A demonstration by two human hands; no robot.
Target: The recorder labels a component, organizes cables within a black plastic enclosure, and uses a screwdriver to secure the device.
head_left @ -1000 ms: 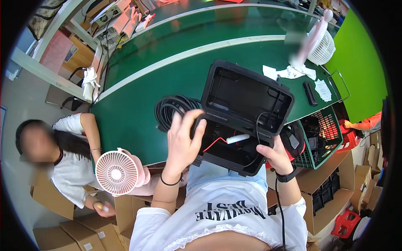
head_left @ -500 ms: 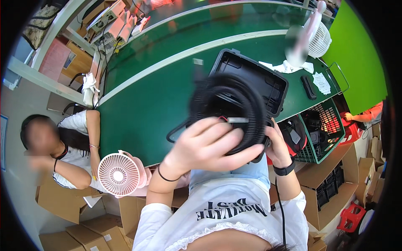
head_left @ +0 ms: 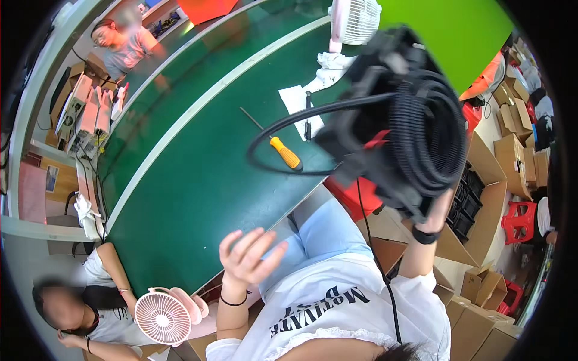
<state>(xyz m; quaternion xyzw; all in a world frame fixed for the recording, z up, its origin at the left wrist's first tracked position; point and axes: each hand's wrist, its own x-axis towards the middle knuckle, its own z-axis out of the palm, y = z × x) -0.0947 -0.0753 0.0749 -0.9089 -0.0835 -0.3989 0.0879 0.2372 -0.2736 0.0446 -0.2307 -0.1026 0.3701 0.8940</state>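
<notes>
At the lower left a seated person [head_left: 90, 301] holds a small pink fan [head_left: 161, 317] just beside the edge of the long green table [head_left: 180, 180]. To the right of that, the wearer's left hand [head_left: 247, 256] is raised in front of the body with its fingers spread, holding nothing and touching nothing; a dark band circles its wrist. Further along the table lies a screwdriver [head_left: 280, 149] with an orange-yellow handle, and near it a black pen [head_left: 307, 117] rests across a sheet of white paper [head_left: 299, 105], with crumpled white cloth [head_left: 328, 65] beyond and a white fan [head_left: 355, 18] at the far edge. At the right, lifted off the table and tilted, is the black case [head_left: 391, 90] with a thick coil of black cable [head_left: 430, 135] bunched against it; one loop of the cable swings out to the left over the screwdriver, and a red piece shows at the case's edge. The right hand [head_left: 436, 207], wearing a black watch, is under the case's lower end and appears to grip it, though the fingers are hidden. Cardboard boxes [head_left: 475, 204] stand below it on the right
</notes>
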